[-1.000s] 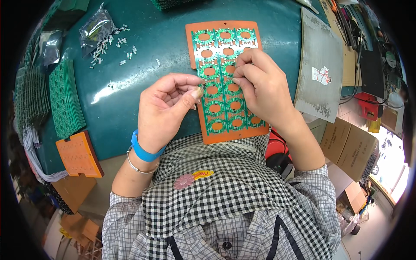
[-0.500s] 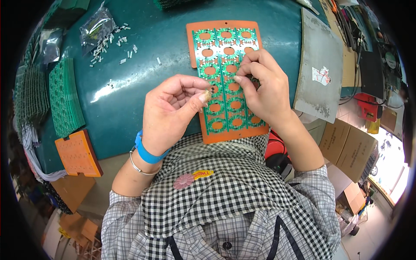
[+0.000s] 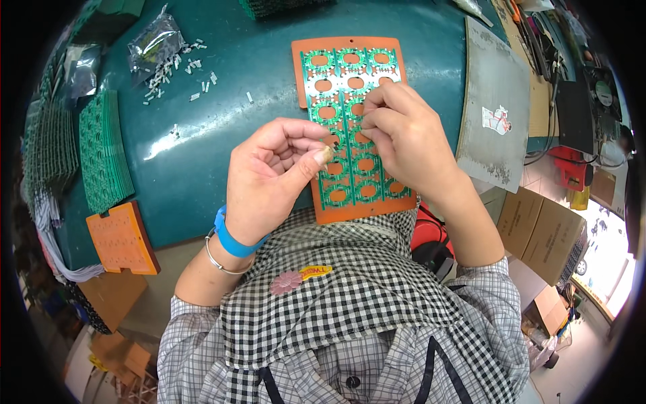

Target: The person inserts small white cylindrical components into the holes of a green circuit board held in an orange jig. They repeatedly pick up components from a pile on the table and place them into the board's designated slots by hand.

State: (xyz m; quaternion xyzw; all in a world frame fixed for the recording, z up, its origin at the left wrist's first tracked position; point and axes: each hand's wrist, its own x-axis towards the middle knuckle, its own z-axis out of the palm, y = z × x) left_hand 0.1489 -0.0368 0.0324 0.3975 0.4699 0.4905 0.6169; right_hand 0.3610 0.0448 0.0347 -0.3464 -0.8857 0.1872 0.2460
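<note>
Far left, a stack of green circuit board panels [image 3: 104, 158] lies on the teal table [image 3: 202, 155], another darker pile [image 3: 44, 145] beyond it at the edge. Below them an empty orange carrier plate [image 3: 121, 237] sits at the table's near corner. Up top left, a clear plastic bag [image 3: 153, 44] with small white loose components [image 3: 178, 71] scattered just beside it on the table.

My left hand [image 3: 269, 178] hovers at the left edge of the orange fixture, palm turned up toward me, fingers curled in, thumb tip pressed against the index fingertip. Something tiny may be pinched there; too small to tell. Blue wristband [image 3: 232, 237] and a thin silver bangle [image 3: 219, 259] on that wrist.

The orange fixture [image 3: 346, 212] lies flat on the table right in front of me, long side running away from me, its near end at the table edge. It carries a green circuit board panel [image 3: 340, 87] with rows of round cutouts.

My right hand [image 3: 404, 138] rests on top of the panel, around its middle right. Fingers bunched together, tips pressed down onto the board; thumb and forefinger close, cannot tell if they grip a part.

Right of that, a grey worn mat [image 3: 494, 108] on the table's end. Further right, cardboard boxes [image 3: 542, 229] on the floor and a red object [image 3: 572, 172].
</note>
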